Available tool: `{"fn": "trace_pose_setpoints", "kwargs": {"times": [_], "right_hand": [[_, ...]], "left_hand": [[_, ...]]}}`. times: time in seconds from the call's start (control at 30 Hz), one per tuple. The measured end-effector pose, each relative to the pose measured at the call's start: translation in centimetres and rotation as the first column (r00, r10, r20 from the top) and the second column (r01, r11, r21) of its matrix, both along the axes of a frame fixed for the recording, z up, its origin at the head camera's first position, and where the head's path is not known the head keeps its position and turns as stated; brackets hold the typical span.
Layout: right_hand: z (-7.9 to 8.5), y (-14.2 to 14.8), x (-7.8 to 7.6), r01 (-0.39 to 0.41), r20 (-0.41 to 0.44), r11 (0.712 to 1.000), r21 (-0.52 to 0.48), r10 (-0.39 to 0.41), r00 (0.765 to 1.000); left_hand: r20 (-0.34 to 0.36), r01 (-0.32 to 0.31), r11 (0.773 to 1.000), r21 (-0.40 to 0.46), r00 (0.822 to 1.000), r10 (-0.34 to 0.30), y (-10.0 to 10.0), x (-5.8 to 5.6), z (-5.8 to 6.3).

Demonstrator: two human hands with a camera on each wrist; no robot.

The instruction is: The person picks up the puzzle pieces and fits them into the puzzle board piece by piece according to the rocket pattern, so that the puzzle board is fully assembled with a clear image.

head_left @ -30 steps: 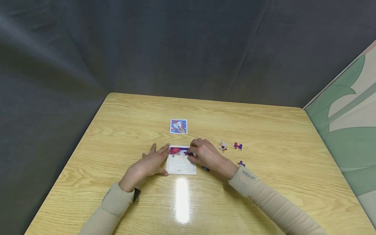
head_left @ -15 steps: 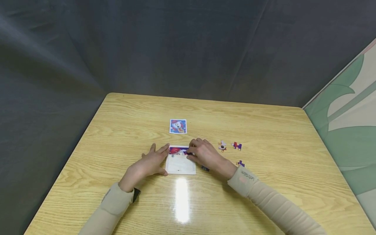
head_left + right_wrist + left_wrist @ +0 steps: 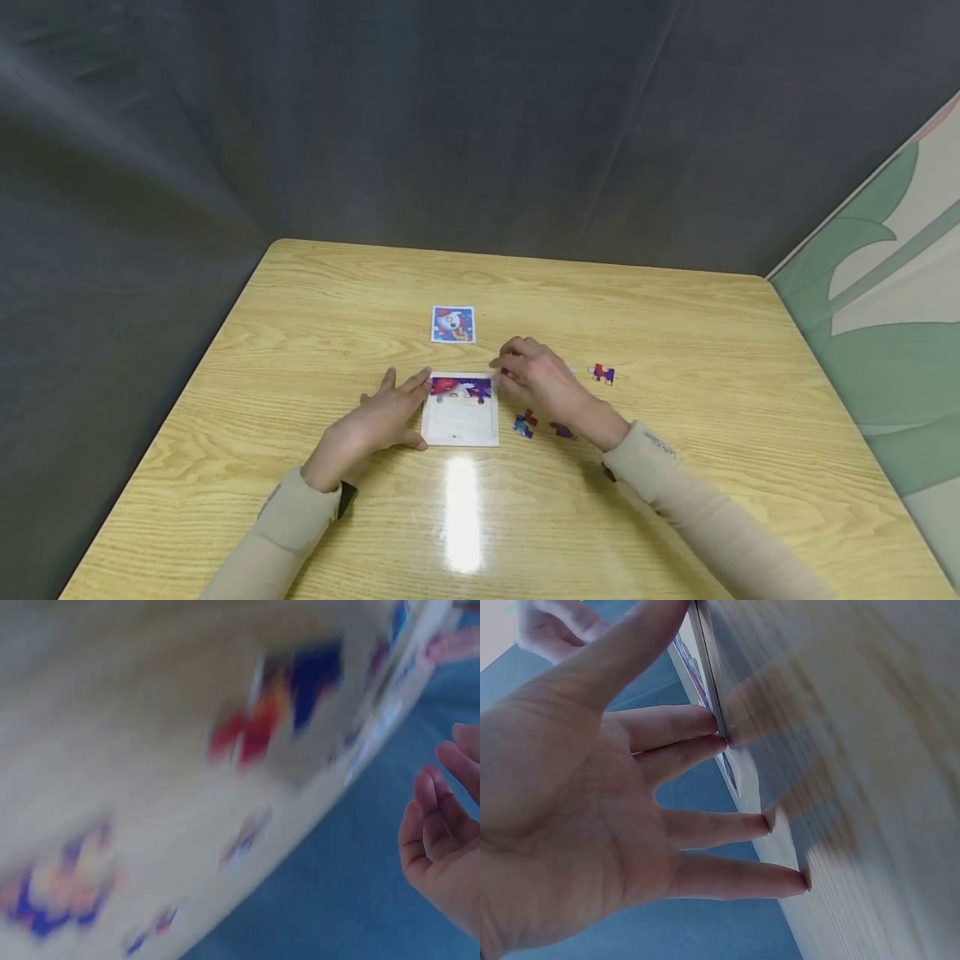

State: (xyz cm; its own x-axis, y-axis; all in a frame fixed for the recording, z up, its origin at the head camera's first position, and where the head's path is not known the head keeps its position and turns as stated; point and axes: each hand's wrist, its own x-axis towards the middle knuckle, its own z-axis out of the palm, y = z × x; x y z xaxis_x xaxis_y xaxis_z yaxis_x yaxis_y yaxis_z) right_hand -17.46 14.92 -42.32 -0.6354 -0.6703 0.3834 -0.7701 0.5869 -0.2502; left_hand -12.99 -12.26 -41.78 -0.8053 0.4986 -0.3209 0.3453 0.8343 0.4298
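Note:
A white puzzle tray (image 3: 459, 423) lies on the table with joined jigsaw pieces (image 3: 461, 387) along its top row, red at left and purple at right. My left hand (image 3: 386, 417) spreads its fingers along the tray's left edge, with the thumb at the lower left corner. The left wrist view has those fingertips down on the tabletop and tray side. My right hand (image 3: 542, 379) hovers just right of the tray, its fingers loosely bent and holding nothing in the right wrist view. A small purple patch (image 3: 506, 372) shows beneath its fingers.
Loose jigsaw pieces lie to the right: a red-and-blue piece (image 3: 525, 423), a purple piece (image 3: 562, 431) beside the right wrist, and a red-and-purple piece (image 3: 602, 373) farther right. A square picture card (image 3: 453, 325) lies beyond the tray. Dark cloth (image 3: 480, 125) hangs behind the table.
My right hand has left the purple piece at the tray's top right and moved right and slightly away. Two loose pieces near its wrist show more fully. My left hand stays in place.

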Motion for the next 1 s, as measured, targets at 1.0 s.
{"fn": "trace_pose_setpoints", "kwargs": {"times": [1.0], "right_hand": [[-1.6,1.3,-0.6,0.252,0.181,0.962,0.102,-0.267,0.947]], "left_hand": [[0.004,-0.008,1.000,0.018,1.000,0.008,-0.1,0.1,-0.1]]}}
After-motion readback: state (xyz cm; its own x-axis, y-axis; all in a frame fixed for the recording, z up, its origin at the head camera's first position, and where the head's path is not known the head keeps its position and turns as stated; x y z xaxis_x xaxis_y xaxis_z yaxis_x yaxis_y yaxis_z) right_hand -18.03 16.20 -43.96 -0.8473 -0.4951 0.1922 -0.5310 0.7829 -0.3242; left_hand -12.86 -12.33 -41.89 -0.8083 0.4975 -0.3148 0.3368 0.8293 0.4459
